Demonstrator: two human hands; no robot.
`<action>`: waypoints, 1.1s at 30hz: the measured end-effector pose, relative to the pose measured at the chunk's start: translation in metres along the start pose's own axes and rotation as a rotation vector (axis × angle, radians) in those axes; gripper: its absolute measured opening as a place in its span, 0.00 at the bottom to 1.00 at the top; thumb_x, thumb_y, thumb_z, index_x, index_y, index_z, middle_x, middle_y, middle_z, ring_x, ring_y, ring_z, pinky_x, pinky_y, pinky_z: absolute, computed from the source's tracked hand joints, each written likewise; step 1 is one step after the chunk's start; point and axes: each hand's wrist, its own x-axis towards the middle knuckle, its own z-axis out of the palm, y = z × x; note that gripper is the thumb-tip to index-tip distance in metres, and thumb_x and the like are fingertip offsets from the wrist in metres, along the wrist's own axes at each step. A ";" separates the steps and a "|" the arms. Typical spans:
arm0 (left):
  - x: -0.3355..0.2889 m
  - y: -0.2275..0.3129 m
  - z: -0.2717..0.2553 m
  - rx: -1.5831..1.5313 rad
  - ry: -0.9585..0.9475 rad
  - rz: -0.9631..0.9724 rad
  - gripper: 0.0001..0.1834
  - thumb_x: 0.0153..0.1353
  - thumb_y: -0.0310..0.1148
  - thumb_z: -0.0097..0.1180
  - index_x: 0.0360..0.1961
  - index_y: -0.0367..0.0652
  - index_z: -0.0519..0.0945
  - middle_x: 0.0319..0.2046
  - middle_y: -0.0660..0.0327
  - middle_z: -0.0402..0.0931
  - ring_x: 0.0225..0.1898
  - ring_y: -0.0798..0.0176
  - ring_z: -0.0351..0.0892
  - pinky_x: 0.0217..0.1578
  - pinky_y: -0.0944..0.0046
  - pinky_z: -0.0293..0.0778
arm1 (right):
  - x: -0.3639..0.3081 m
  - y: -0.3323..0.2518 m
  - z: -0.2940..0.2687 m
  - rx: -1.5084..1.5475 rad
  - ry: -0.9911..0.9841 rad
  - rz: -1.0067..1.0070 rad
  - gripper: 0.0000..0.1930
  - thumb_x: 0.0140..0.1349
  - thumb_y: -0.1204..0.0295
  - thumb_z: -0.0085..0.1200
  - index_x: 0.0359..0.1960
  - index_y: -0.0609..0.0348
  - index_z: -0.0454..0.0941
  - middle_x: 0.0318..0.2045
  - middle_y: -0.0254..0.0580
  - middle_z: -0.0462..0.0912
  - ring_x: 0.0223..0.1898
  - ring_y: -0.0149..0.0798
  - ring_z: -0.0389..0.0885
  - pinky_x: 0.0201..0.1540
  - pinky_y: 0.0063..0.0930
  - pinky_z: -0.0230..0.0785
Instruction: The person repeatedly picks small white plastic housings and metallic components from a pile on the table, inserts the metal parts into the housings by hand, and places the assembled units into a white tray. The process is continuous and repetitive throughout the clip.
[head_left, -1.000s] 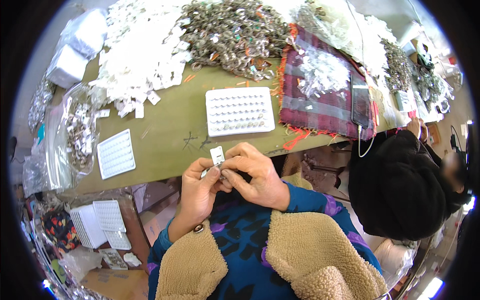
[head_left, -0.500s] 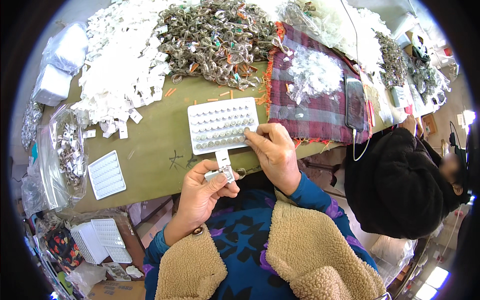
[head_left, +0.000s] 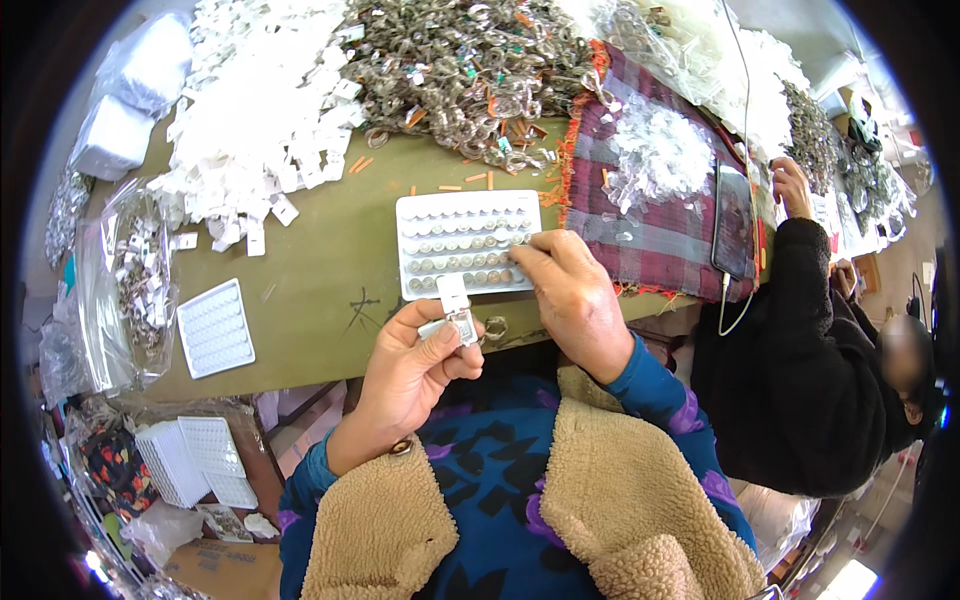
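My left hand point(head_left: 405, 375) grips a small white plastic case point(head_left: 458, 325) with its flap raised, between thumb and fingers. Beside it, a loop of clear cord point(head_left: 495, 328) shows at the table's front edge; whether it joins the case I cannot tell. Just beyond lies a white tray point(head_left: 420, 208) with rows of small silver button cells point(head_left: 452, 262). Over the tray's right end, my right hand point(head_left: 580, 300) has thumb and forefinger pinched together at the cells. What sits between those fingertips is hidden.
Behind the tray are heaps of white plastic cases point(head_left: 260, 110) and clear cord loops point(head_left: 470, 70). A checked cloth point(head_left: 640, 240) at the right bears clear pieces and a phone point(head_left: 733, 220) on a cable. Another tray point(head_left: 217, 328) lies left. A person in black point(head_left: 800, 380) sits at the right.
The view has shifted, so the table's things appear farther right. My right fingertips have moved slightly up the tray's right side. The person at the right has reached an arm onto the table.
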 end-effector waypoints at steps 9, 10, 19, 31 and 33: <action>-0.010 -0.010 -0.005 -0.053 -0.024 0.047 0.12 0.70 0.28 0.53 0.51 0.35 0.76 0.39 0.51 0.82 0.35 0.61 0.85 0.37 0.64 0.87 | -0.017 -0.057 -0.001 0.392 -0.008 0.146 0.11 0.52 0.85 0.64 0.37 0.64 0.83 0.35 0.42 0.79 0.34 0.38 0.81 0.35 0.27 0.75; -0.013 -0.011 -0.006 -0.063 -0.051 0.066 0.12 0.70 0.27 0.53 0.51 0.35 0.77 0.38 0.51 0.82 0.35 0.61 0.86 0.37 0.63 0.87 | -0.018 -0.063 0.002 0.401 0.000 0.109 0.12 0.53 0.86 0.62 0.40 0.64 0.82 0.36 0.44 0.76 0.34 0.40 0.81 0.36 0.29 0.76; -0.031 -0.012 -0.015 -0.103 -0.054 0.107 0.12 0.69 0.27 0.55 0.50 0.35 0.78 0.38 0.54 0.82 0.34 0.63 0.85 0.36 0.63 0.87 | -0.019 -0.086 0.005 0.393 0.026 0.086 0.14 0.56 0.87 0.58 0.44 0.64 0.82 0.38 0.45 0.78 0.35 0.41 0.82 0.37 0.30 0.77; -0.025 -0.007 -0.002 0.216 0.131 0.117 0.10 0.65 0.25 0.60 0.45 0.30 0.79 0.32 0.51 0.83 0.29 0.62 0.85 0.30 0.65 0.85 | -0.021 -0.058 0.024 0.247 0.178 -0.344 0.27 0.39 0.81 0.60 0.48 0.72 0.78 0.35 0.47 0.82 0.33 0.44 0.83 0.36 0.34 0.76; -0.020 -0.005 0.001 0.228 0.108 0.062 0.10 0.64 0.24 0.61 0.44 0.30 0.79 0.31 0.51 0.83 0.29 0.61 0.85 0.30 0.65 0.85 | -0.024 -0.056 0.021 0.367 0.141 -0.167 0.19 0.46 0.88 0.61 0.43 0.68 0.79 0.30 0.46 0.83 0.29 0.44 0.83 0.33 0.31 0.77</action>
